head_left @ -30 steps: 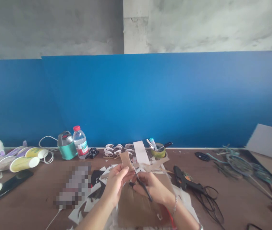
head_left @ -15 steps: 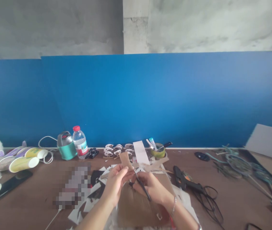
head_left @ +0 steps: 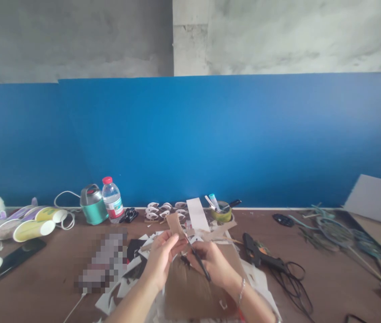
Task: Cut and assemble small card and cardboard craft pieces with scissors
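My left hand (head_left: pixel 163 253) pinches a small strip of brown cardboard (head_left: pixel 175 223) between thumb and fingers, its upper end sticking up past them. Close on the right, my right hand (head_left: pixel 210 262) is closed round a slim black-handled tool (head_left: pixel 201 264). Its thin metal end meets the cardboard strip at my left fingertips; whether it is a knife or scissors I cannot tell. A small dark part shows beneath the right fingers. Below both hands lies a brown cardboard sheet (head_left: pixel 190 296), with white paper scraps (head_left: pixel 123 289) around it.
Behind the hands stand small white curled pieces (head_left: pixel 152 210), a white paper strip (head_left: pixel 197 214) and a green tape roll holding pens (head_left: pixel 222 216). To the right lies a black glue gun (head_left: pixel 264 258) with its cord. On the left are a bottle (head_left: pixel 113 204), a teal device (head_left: pixel 93 211) and paper cups (head_left: pixel 34 231).
Both hands stay nearly in place. The right hand has shifted very slightly, and a little more of the dark part beneath its fingers shows.
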### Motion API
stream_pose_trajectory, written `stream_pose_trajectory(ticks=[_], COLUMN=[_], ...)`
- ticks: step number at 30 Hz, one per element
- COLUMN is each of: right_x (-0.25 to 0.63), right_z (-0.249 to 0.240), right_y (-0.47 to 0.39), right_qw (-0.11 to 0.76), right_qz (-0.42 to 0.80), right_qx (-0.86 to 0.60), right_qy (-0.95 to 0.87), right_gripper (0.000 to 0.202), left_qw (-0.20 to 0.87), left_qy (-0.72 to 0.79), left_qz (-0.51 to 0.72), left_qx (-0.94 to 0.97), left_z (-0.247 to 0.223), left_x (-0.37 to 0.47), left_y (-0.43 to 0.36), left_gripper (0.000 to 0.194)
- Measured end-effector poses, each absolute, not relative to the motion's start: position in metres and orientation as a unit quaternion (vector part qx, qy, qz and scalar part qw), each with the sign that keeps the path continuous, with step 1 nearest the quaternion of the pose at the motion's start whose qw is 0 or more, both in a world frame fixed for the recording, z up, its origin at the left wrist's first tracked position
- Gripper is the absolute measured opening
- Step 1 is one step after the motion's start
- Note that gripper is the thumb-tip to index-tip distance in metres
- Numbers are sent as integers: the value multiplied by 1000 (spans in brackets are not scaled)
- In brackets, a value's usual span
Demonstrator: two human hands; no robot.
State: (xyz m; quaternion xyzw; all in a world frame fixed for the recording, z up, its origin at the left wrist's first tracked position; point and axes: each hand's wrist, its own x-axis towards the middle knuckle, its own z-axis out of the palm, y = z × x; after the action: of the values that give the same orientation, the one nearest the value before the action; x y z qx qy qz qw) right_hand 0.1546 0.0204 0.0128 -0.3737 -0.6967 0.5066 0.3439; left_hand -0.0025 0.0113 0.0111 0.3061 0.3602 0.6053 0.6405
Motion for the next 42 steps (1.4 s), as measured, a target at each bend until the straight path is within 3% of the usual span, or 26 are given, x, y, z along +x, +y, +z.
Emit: stream_pose_trajectory(ticks=[14, 21, 30, 36, 42], right_x=[155, 155, 155, 156, 156], right_z=[12, 13, 6, 14, 7], right_y=[18, 17, 20, 18, 18], right_qw=[316, 327, 332, 297, 327], right_qz=[418, 367, 327, 296, 284], right_qx=[-418, -418, -415, -451, -425], right_qy=[-742, -764, -781, -788, -795], right_gripper=[6, 17, 15, 4, 12], left_qw=[555, 550, 559, 535, 549], left_qy=[437, 436, 419, 435, 431], left_qz=[610, 615, 623, 612, 617], left_qx=[358, 360, 353, 387, 364], left_z=[24, 17, 10, 6, 6], left_x=[-5, -5, -5, -5, -4], left_y=[10, 10, 12, 12, 11], left_gripper=[22, 23, 24, 19, 19])
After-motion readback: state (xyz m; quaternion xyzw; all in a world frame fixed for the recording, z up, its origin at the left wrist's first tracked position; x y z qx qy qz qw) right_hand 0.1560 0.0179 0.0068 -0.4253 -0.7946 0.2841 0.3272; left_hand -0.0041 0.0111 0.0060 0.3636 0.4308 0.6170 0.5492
